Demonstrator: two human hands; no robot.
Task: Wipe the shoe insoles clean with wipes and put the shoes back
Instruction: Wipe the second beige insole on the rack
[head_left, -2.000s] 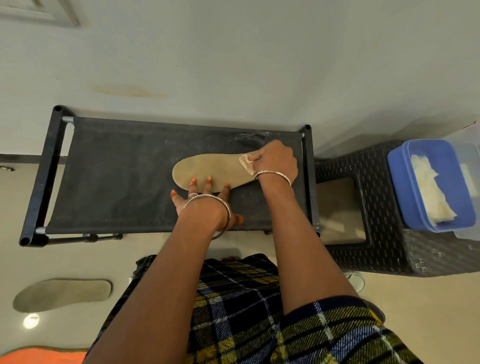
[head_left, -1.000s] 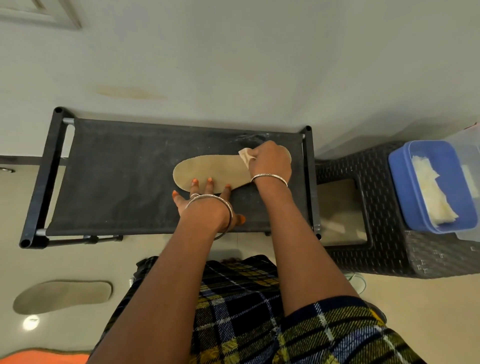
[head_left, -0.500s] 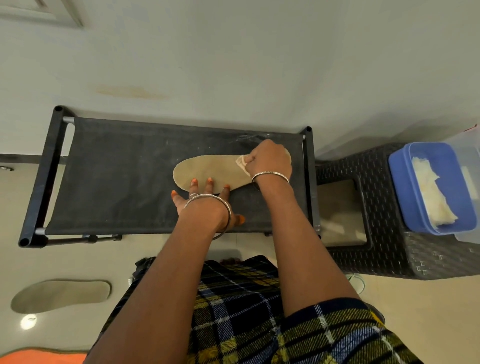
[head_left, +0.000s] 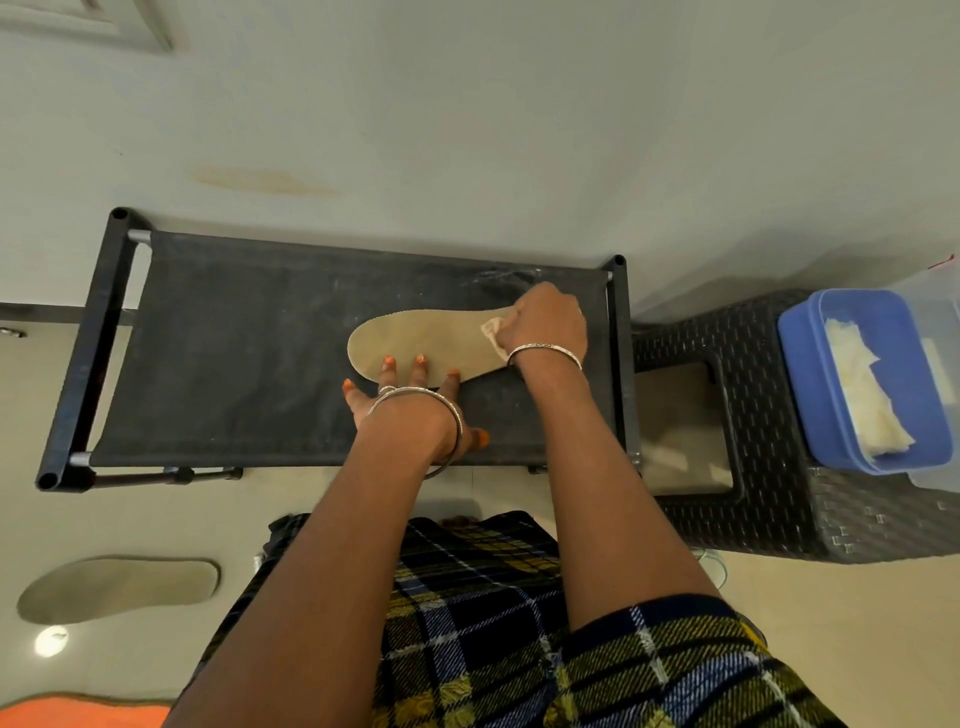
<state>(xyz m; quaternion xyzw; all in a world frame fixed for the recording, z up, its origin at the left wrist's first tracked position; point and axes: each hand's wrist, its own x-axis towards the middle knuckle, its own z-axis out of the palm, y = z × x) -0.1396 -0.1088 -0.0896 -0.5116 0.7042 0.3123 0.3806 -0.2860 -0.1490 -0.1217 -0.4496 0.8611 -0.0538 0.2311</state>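
Two hands on one insole (head_left: 431, 338), flat on rack (head_left: 234, 338). Left hand (head_left: 410, 410): fingers straight and spread, pressing near edge, likely to stop sliding. Right hand (head_left: 545, 325), just right of left: curled round wipe (head_left: 493, 330), pressed to narrow end. Second insole (head_left: 119, 587) on floor (head_left: 104, 509), well left of both, probably awaiting its turn. Spare wipes (head_left: 862, 395) in box (head_left: 800, 364) far right.

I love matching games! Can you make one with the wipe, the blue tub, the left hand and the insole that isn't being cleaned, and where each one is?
Things:
1. wipe
2. blue tub
3. left hand
4. spare insole

Places:
A. on the floor
B. on the stool
C. pressing the insole on the rack
D. in the right hand

Pairs: 1-D, 2-B, 3-C, 4-A.
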